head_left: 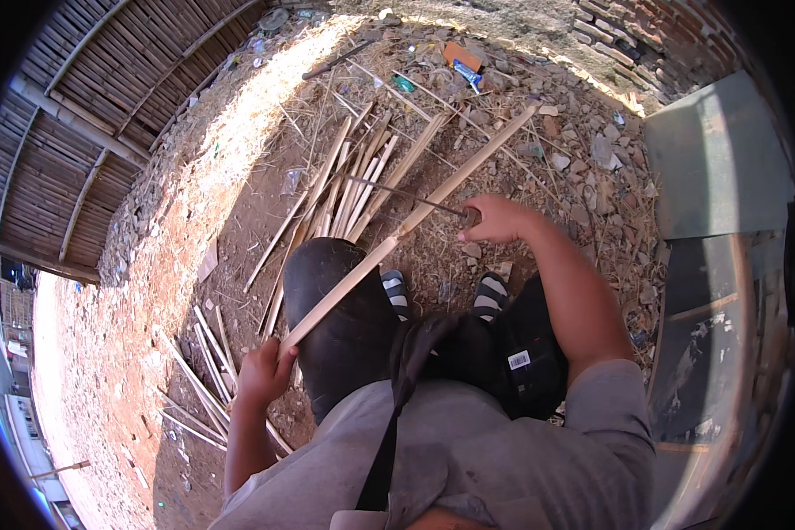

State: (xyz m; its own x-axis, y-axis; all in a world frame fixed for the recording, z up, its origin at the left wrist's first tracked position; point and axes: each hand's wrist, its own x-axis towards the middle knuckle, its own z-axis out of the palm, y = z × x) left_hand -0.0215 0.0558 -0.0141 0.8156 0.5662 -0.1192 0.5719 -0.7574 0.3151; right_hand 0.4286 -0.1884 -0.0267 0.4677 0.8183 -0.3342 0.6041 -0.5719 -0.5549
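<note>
A long, pale split-bamboo strip [349, 284] slants across my left thigh, rising to the far right, with a node partway along. Its near end is in my closed left hand [267, 373]. My right hand [498, 219] is closed round the handle end of a long, narrow dark blade [384, 186], likely a knife seen nearly edge-on. The blade points left and crosses the strip beyond the node; whether it touches the strip I cannot tell. Beyond my knees lies a loose pile of bamboo strips [362, 172].
More strips [205, 375] lie on the ground left of my leg. A bamboo-slat wall [106, 97] stands at the far left, a brick wall [654, 40] at the far right. Grey-green panels [720, 159] stand to my right. Rubble and litter cover the dirt.
</note>
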